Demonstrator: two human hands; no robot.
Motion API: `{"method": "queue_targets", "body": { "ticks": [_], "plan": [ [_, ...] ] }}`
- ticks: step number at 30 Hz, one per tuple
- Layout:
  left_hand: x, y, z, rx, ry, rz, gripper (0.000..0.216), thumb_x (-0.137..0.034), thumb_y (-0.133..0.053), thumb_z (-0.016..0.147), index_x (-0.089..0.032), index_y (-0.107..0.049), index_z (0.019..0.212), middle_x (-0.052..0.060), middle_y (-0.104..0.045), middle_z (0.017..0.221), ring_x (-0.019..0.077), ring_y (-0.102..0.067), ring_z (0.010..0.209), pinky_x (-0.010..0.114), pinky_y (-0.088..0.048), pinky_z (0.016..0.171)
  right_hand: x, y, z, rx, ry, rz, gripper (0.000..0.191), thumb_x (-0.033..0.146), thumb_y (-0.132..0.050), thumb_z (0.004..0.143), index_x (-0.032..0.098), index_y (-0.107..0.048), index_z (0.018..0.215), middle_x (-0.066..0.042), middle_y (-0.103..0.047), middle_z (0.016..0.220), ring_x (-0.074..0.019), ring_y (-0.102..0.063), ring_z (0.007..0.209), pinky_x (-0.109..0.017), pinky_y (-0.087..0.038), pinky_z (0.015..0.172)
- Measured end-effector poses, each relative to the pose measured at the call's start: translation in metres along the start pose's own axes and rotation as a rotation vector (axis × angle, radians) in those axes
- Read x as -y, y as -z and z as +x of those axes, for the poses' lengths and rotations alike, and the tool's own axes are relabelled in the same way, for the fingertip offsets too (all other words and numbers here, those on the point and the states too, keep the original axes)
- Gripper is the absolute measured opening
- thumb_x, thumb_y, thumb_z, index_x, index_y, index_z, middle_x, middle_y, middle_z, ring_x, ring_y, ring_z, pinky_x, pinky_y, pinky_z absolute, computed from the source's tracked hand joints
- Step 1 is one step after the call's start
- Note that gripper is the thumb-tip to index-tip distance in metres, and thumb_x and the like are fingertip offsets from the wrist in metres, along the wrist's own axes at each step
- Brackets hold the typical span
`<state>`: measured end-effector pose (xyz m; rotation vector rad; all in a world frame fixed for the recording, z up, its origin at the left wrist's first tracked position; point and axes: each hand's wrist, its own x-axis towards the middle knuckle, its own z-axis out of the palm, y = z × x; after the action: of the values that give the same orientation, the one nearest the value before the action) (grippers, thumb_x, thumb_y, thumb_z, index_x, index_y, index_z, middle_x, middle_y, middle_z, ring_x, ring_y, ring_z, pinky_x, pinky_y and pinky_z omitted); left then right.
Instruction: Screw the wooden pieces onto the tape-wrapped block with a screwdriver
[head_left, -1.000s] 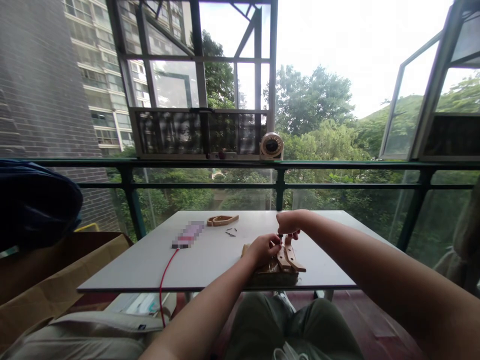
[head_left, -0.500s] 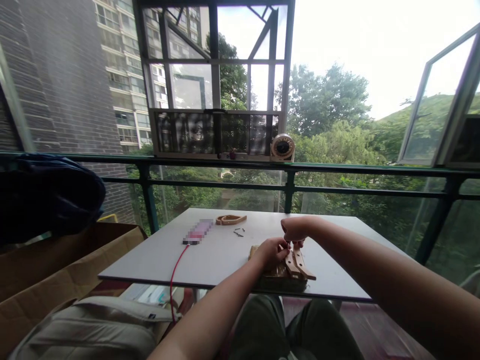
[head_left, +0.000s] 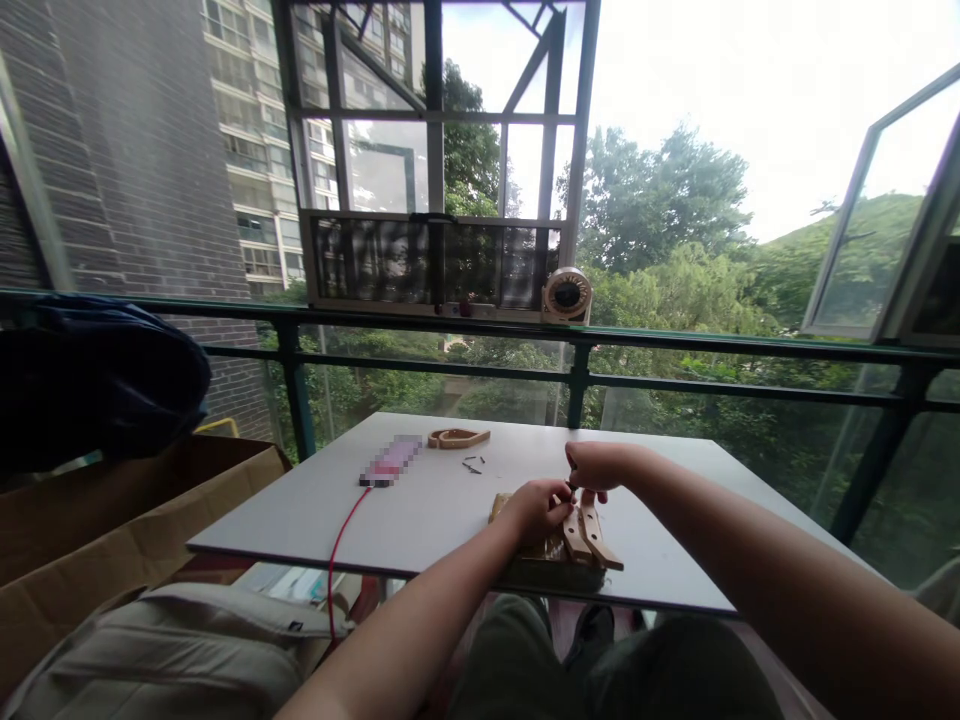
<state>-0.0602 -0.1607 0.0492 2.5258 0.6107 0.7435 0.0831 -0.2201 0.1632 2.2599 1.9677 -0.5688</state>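
A small wooden assembly (head_left: pixel 585 535) of curved slats lies near the front edge of the white table (head_left: pixel 420 510). My left hand (head_left: pixel 536 508) is closed on its left side and presses it down. My right hand (head_left: pixel 592 468) hovers just above the slats, its fingers pinched round a small dark tool or screw that I cannot make out. Both hands meet at the assembly's far end.
A separate wooden loop piece (head_left: pixel 457 437) and a few small dark screws (head_left: pixel 472 465) lie farther back on the table. A blurred pink device (head_left: pixel 390 460) with a red cable (head_left: pixel 337 560) sits left. A cardboard box (head_left: pixel 112 520), a dark bag (head_left: pixel 97 375) and a railing (head_left: pixel 577 335) surround.
The view shifted slightly; both hands stay on the wooden assembly, with the right hand's pinch a little lower over the slats.
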Motion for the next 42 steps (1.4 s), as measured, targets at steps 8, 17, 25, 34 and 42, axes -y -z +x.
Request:
{"method": "queue_targets", "body": {
  "ticks": [8,17,25,34,42],
  "plan": [
    [-0.002,-0.001,0.001,-0.013,0.019,0.019,0.019,-0.034,-0.056,0.083,-0.024,-0.069,0.091,0.001,-0.071,0.085,0.0165,-0.062,0.072,0.026,-0.045,0.067,0.005,0.002,-0.017,-0.055,0.029,-0.059,0.031,0.017,-0.05,0.084,0.015,-0.039,0.113,-0.011,-0.068,0.089,-0.0188,-0.068,0.059,-0.028,-0.05,0.049],
    [0.002,-0.004,0.002,-0.014,0.014,0.026,0.019,-0.037,-0.055,0.084,-0.024,-0.067,0.09,0.0,-0.07,0.083,0.0158,-0.061,0.07,0.025,-0.044,0.066,0.011,0.005,-0.028,-0.108,0.075,-0.273,0.044,0.015,-0.059,0.078,0.012,-0.042,0.118,-0.01,-0.064,0.084,-0.0253,-0.064,0.079,-0.028,-0.042,0.056],
    [0.002,-0.004,0.002,-0.002,0.012,0.005,0.021,-0.038,-0.055,0.085,-0.023,-0.067,0.091,0.0,-0.07,0.083,0.0152,-0.058,0.069,0.025,-0.043,0.065,0.007,0.009,-0.029,-0.174,0.149,-0.376,0.038,0.022,-0.062,0.077,0.019,-0.051,0.113,-0.009,-0.063,0.091,-0.0217,-0.059,0.075,-0.027,-0.038,0.056],
    [0.002,-0.005,0.002,-0.035,-0.012,-0.011,0.021,-0.036,-0.056,0.085,-0.021,-0.069,0.091,0.0,-0.07,0.084,0.0135,-0.058,0.068,0.023,-0.042,0.064,-0.015,0.013,-0.034,-0.383,0.272,-0.427,0.036,0.021,-0.057,0.08,0.027,-0.054,0.115,-0.004,-0.065,0.1,-0.0162,-0.057,0.074,-0.024,-0.033,0.056],
    [0.006,-0.009,0.004,-0.041,-0.043,-0.055,0.02,-0.034,-0.055,0.086,-0.021,-0.068,0.092,0.0,-0.07,0.083,0.0135,-0.06,0.069,0.024,-0.044,0.065,-0.012,0.018,-0.039,-0.388,0.255,-0.423,0.027,0.019,-0.054,0.082,0.026,-0.064,0.106,-0.004,-0.068,0.093,-0.0159,-0.058,0.073,-0.024,-0.036,0.059]
  ]
}}
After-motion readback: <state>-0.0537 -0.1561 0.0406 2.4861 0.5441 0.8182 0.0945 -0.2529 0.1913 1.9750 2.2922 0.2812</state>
